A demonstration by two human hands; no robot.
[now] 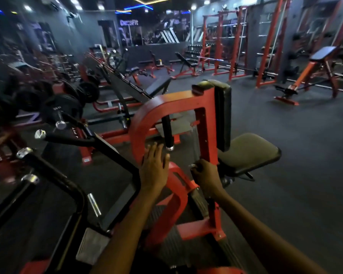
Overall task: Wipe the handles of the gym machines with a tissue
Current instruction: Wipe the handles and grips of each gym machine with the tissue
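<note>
Open gap inside red frame loop (147,113), partly blocked by black handle (167,133) hanging down w/ chrome tip. Left hand (153,169) flat on loop's left side; right hand (205,175) curled at foot of red upright (205,125). Seat pad (248,152) & back pad (223,113) close off right side. Left: black bars (67,138) w/ chrome ends crowd in. Open floor (295,155) beyond seat, far right.

Commercial gym floor. Shown by: red steel power racks (224,42), black padded adjustable benches (185,63), round black weight plates (89,91) loaded on machines, dumbbell rack (196,49), dark rubber flooring (285,145), lit "CrossFit" wall sign (128,22).
</note>
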